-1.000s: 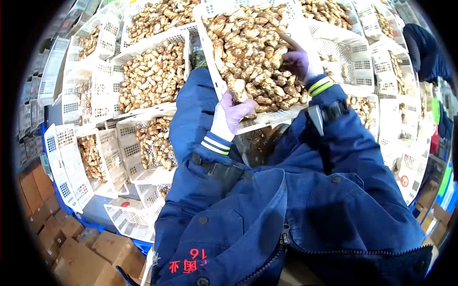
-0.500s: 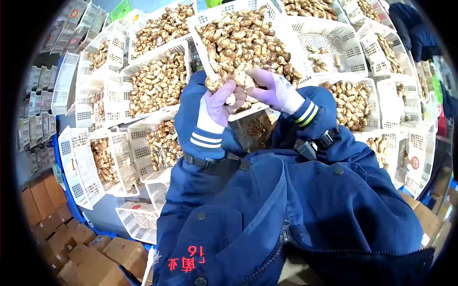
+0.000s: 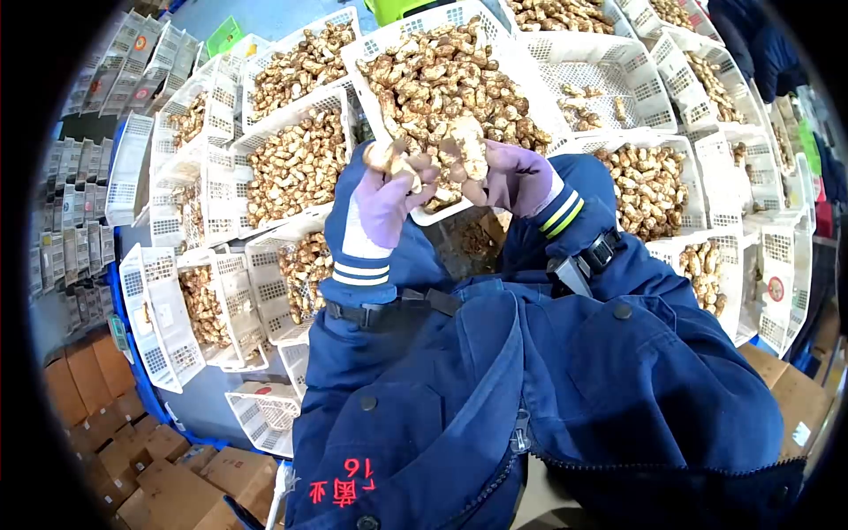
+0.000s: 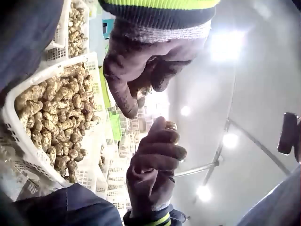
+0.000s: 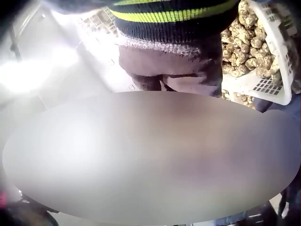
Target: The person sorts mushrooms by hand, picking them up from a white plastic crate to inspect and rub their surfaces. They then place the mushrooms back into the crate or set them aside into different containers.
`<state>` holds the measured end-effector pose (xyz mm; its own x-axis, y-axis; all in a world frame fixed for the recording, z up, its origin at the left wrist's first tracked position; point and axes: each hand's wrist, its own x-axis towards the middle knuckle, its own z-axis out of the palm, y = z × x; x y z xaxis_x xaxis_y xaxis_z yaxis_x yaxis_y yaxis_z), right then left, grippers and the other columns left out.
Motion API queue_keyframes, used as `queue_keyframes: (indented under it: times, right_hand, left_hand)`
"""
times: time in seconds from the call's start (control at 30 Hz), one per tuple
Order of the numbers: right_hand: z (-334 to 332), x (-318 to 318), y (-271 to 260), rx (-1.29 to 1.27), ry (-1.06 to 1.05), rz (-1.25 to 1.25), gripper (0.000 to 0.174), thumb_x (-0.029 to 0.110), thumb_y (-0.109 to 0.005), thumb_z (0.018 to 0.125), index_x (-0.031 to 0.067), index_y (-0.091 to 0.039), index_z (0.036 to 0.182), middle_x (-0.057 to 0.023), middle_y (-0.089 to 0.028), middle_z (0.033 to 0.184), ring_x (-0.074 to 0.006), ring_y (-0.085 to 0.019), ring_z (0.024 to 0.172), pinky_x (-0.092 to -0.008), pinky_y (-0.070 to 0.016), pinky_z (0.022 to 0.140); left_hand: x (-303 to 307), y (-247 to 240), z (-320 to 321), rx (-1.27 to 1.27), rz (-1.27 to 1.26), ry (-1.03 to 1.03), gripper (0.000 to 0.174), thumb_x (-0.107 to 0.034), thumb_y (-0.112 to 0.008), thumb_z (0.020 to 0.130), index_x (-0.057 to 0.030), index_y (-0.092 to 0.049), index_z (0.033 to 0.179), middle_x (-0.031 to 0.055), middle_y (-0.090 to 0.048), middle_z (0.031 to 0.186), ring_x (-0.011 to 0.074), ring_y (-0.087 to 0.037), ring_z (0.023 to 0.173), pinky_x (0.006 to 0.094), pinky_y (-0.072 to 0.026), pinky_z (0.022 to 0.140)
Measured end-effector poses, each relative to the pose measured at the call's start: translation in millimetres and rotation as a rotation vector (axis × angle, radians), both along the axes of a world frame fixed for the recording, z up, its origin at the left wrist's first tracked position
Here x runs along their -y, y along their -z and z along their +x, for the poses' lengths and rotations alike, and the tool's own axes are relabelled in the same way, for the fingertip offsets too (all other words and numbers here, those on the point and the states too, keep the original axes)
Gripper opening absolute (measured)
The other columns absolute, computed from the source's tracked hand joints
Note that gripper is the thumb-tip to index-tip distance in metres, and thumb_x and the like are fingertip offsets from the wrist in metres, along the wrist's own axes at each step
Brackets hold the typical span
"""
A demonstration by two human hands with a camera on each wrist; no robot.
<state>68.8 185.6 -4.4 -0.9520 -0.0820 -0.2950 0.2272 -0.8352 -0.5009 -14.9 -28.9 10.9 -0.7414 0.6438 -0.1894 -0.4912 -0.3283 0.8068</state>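
In the head view the left hand (image 3: pixel 389 203), in a purple and white glove, holds a pale brown-stained mushroom (image 3: pixel 383 159) between thumb and fingers. Close beside it the right hand (image 3: pixel 521 181) grips another mushroom (image 3: pixel 473 159). Both hands are over the near edge of a white basket (image 3: pixel 364 93) heaped with mushrooms (image 3: pixel 450 84). The left wrist view shows the left hand (image 4: pixel 146 61) above and the right hand (image 4: pixel 155 169) below, fingers curled, each with a bit of mushroom visible. Most of the right wrist view is blurred; only the back of the right hand (image 5: pixel 174 68) shows.
White baskets of mushrooms stand on both sides, among them a left one (image 3: pixel 296 159) and a right one (image 3: pixel 649 190). A sparsely filled basket (image 3: pixel 609 79) is at the upper right. Cardboard boxes (image 3: pixel 168 486) lie at the lower left.
The right hand has come out of the heap toward the left hand and now grips a mushroom. The hands then moved slightly apart. The left hand has shifted left, its mushroom raised from the basket.
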Motion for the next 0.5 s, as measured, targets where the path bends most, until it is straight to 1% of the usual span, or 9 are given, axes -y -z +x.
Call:
queue_keyframes:
  times: [0.07, 0.13, 0.2, 0.23, 0.27, 0.33, 0.4, 0.43, 0.5]
  right_hand:
    - [4, 1, -27, 0.026, 0.027, -0.012, 0.014, 0.010, -0.053, 0.089, -0.0030, -0.058, 0.094, -0.0065, -0.056, 0.061, -0.0162, -0.057, 0.057, -0.0329, -0.0541, 0.072]
    - [11, -11, -7, -0.059, 0.000, 0.200, 0.014, 0.012, -0.057, 0.087, -0.0015, -0.057, 0.090, -0.0036, -0.053, 0.069, -0.0123, -0.051, 0.058, -0.0293, -0.0447, 0.062]
    - [22, -22, -4, -0.115, 0.013, 0.389, 0.015, 0.012, -0.058, 0.086, -0.0017, -0.056, 0.092, -0.0029, -0.051, 0.076, -0.0113, -0.049, 0.063, -0.0272, -0.0403, 0.059]
    - [31, -24, -22, -0.102, 0.046, 0.399, 0.015, 0.010, -0.057, 0.086, -0.0026, -0.056, 0.094, -0.0035, -0.052, 0.080, -0.0124, -0.050, 0.067, -0.0269, -0.0405, 0.061]
    - [38, -26, -40, -0.083, 0.082, 0.369, 0.016, 0.009, -0.056, 0.086, -0.0035, -0.056, 0.097, -0.0042, -0.053, 0.084, -0.0135, -0.050, 0.071, -0.0265, -0.0408, 0.063]
    - [55, -31, -71, -0.097, 0.137, 0.246, 0.024, 0.010, -0.055, 0.086, -0.0047, -0.055, 0.105, -0.0064, -0.056, 0.093, -0.0154, -0.053, 0.077, -0.0267, -0.0428, 0.067]
    - [72, -50, -74, -0.187, 0.103, 0.313, 0.045, 0.014, -0.056, 0.086, -0.0063, -0.049, 0.125, -0.0122, -0.059, 0.107, -0.0178, -0.058, 0.085, -0.0302, -0.0474, 0.075]
    - [80, -56, -76, -0.181, 0.125, 0.306, 0.046, 0.015, -0.056, 0.086, -0.0064, -0.048, 0.126, -0.0126, -0.060, 0.109, -0.0182, -0.059, 0.087, -0.0301, -0.0479, 0.076]
    - [94, -63, -70, -0.148, 0.230, 0.212, 0.044, 0.014, -0.053, 0.088, -0.0065, -0.046, 0.126, -0.0138, -0.060, 0.110, -0.0201, -0.060, 0.087, -0.0299, -0.0491, 0.077]
  left_hand:
    - [-5, -7, 3, 0.009, -0.174, -0.035, 0.042, -0.011, -0.060, 0.087, 0.0003, -0.048, 0.126, 0.0144, -0.060, 0.112, 0.0238, -0.062, 0.097, 0.0329, -0.0525, 0.079]
    - [-21, -10, 4, -0.015, -0.349, -0.092, 0.031, -0.014, -0.064, 0.085, 0.0019, -0.058, 0.111, 0.0089, -0.064, 0.095, 0.0171, -0.064, 0.077, 0.0263, -0.0518, 0.065]
    - [-41, 8, -7, -0.129, -0.487, 0.006, 0.030, -0.013, -0.064, 0.086, 0.0024, -0.058, 0.110, 0.0058, -0.065, 0.089, 0.0133, -0.061, 0.070, 0.0252, -0.0487, 0.059]
    - [-60, -10, -4, -0.229, -0.651, 0.094, 0.028, -0.011, -0.059, 0.088, 0.0021, -0.058, 0.113, 0.0044, -0.065, 0.092, 0.0135, -0.060, 0.075, 0.0252, -0.0488, 0.067]
    - [-76, 18, -10, -0.360, -0.589, 0.152, 0.034, -0.007, -0.055, 0.088, 0.0031, -0.056, 0.120, 0.0060, -0.064, 0.098, 0.0127, -0.059, 0.081, 0.0244, -0.0480, 0.071]
    - [-118, -36, 22, -0.331, -0.232, 0.214, 0.043, -0.004, -0.052, 0.090, 0.0043, -0.048, 0.131, 0.0085, -0.063, 0.108, 0.0121, -0.058, 0.089, 0.0234, -0.0469, 0.076]
    - [-141, -29, 25, -0.499, -0.223, 0.303, 0.049, -0.003, -0.050, 0.091, 0.0045, -0.040, 0.138, 0.0106, -0.060, 0.119, 0.0120, -0.056, 0.093, 0.0236, -0.0465, 0.080]
    - [-146, -35, 31, -0.422, -0.154, 0.267, 0.047, -0.004, -0.050, 0.093, 0.0056, -0.039, 0.138, 0.0114, -0.058, 0.123, 0.0132, -0.057, 0.097, 0.0244, -0.0470, 0.084]
    - [-134, -28, 23, -0.259, -0.270, 0.286, 0.044, -0.009, -0.047, 0.097, 0.0062, -0.038, 0.137, 0.0157, -0.057, 0.123, 0.0180, -0.059, 0.107, 0.0266, -0.0491, 0.089]
